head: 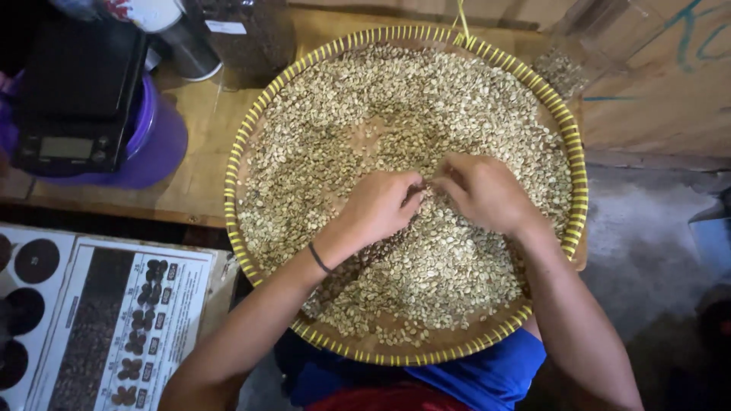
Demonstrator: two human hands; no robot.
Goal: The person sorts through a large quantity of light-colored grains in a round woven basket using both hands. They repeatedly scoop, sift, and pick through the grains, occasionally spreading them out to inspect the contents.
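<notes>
1. Printed chart (114, 320), nearest at lower left: a flat sheet with rows of dark bean pictures, lying beside the tray and apart from both hands.
2. Woven tray (251, 137): round and shallow, with a yellow-banded rim, resting partly on the wooden surface (202, 152) and partly over the person's lap. Judged stiff but light; best held at the rim on opposite sides and kept level, as the load would slide.
3. Pale green beans (365, 99): loose and spread across the whole tray, thinner near the close edge. Judged small, hard, dry and free-rolling; single beans call for a fingertip pinch, larger amounts a cupped scoop.
4. Left hand (377, 209): palm down on the beans at the tray's centre, fingers curled together. Whether its grip pinches a bean cannot be told.
5. Right hand (483, 190): just beside the left, fingertips nearly meeting it, fingers bunched down into the beans; contents hidden.
6. Farther left: a black scale (76, 91) sits on a purple container (160, 141).
</notes>
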